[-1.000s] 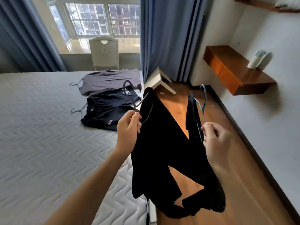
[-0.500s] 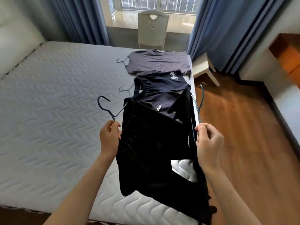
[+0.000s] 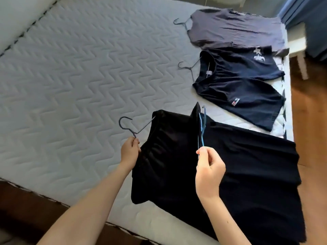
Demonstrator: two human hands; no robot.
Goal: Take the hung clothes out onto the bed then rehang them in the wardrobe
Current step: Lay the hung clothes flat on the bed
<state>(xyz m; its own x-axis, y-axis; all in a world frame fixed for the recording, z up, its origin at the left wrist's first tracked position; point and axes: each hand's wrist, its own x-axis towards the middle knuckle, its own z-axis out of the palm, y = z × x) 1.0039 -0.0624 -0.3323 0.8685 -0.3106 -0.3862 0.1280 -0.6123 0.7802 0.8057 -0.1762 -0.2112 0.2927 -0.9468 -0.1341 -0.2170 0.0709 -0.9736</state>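
Note:
Two black garments on hangers lie at the near right of the bed (image 3: 70, 76). My left hand (image 3: 130, 151) grips the grey hanger (image 3: 131, 127) of the left black garment (image 3: 168, 156). My right hand (image 3: 209, 167) pinches the blue hanger (image 3: 201, 128) of the right black garment (image 3: 256, 165), which spreads over the mattress edge. Further back lie a navy T-shirt (image 3: 244, 89) and a grey T-shirt (image 3: 235, 30), each on a hanger with the hook pointing left.
The quilted mattress stretches wide to the left. Wooden floor (image 3: 311, 112) runs along the bed's right side. A white stool (image 3: 299, 48) and blue curtain (image 3: 311, 18) stand at the top right. The wardrobe is out of view.
I have leaned in over the bed and lowered both black garments from the air onto the mattress. Both hands still hold their hangers.

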